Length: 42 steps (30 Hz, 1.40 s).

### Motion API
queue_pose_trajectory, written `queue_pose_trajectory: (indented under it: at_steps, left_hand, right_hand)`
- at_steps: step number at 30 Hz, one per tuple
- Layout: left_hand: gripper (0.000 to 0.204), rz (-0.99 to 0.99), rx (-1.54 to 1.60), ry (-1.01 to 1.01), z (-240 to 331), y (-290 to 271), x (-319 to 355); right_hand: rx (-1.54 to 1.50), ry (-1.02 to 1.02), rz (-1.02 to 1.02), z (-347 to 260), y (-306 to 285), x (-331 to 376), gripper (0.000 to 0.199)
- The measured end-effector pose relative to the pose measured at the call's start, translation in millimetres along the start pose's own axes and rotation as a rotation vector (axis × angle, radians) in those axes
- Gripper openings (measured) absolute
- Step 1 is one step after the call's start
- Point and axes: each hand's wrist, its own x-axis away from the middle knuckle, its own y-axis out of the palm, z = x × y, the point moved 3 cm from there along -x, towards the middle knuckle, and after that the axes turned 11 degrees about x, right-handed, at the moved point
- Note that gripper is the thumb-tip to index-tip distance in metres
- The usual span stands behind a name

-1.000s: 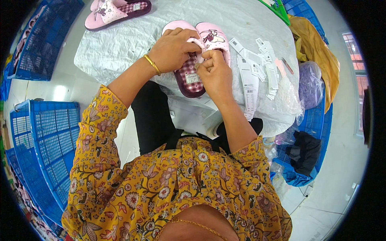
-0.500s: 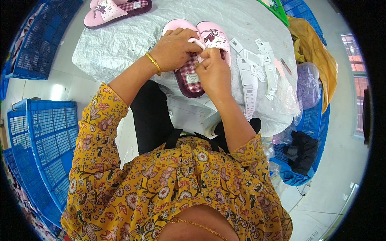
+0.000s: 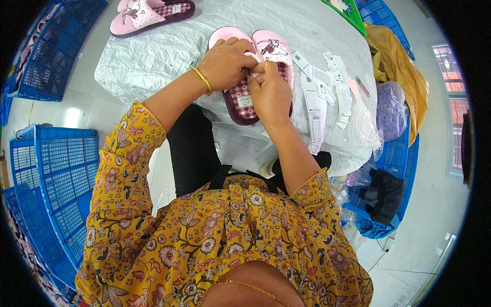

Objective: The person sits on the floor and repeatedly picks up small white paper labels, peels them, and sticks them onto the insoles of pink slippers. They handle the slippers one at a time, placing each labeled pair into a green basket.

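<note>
A pair of pink slippers with plum-coloured soles lies side by side on the covered table in front of me. The left slipper [image 3: 238,94] shows a checked insole with a pale label. A dark line drawing decorates the strap of the right slipper [image 3: 272,47]. My left hand [image 3: 226,64] is closed over the left slipper's strap. My right hand [image 3: 271,93] pinches at the strap's edge between the two slippers, its fingers curled. Whether a small item sits between those fingertips is hidden.
Paper tags and label strips [image 3: 318,97] lie right of the slippers, near tweezers [image 3: 362,86]. Another pink slipper pair [image 3: 146,15] sits at the far left. Blue crates [image 3: 66,179] stand on the left; a purple bag [image 3: 391,110] and mustard cloth [image 3: 406,66] are at right.
Both hands stay on the left slipper's strap with almost the same grip. The whole view has shifted slightly.
</note>
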Motion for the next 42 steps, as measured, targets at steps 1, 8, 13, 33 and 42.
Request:
queue_pose_trajectory:
  at_steps: [1,8,13,33,42]
  left_hand:
    - [0.017,-0.012,0.003,0.004,-0.8,0.4,-1.4]
    - [0.02,-0.092,-0.062,0.075,-7.3,0.8,-6.7]
    - [0.023,-0.199,-0.319,0.144,1.0,8.2,-15.5]
    - [0.019,-0.168,-0.406,0.234,-4.7,7.9,-6.9]
    - [0.017,-0.176,-0.229,0.061,-2.3,7.1,-8.0]
  right_hand:
    - [-0.011,-0.013,0.008,0.0,-0.2,0.1,0.024]
    - [-0.062,-0.068,0.057,4.3,0.8,-2.1,0.023]
    - [-0.301,-0.031,0.047,17.4,-8.5,0.0,0.024]
    - [0.067,-0.361,0.006,89.1,-42.5,106.7,0.023]
    - [0.14,-0.629,0.005,65.4,-95.2,67.5,0.017]
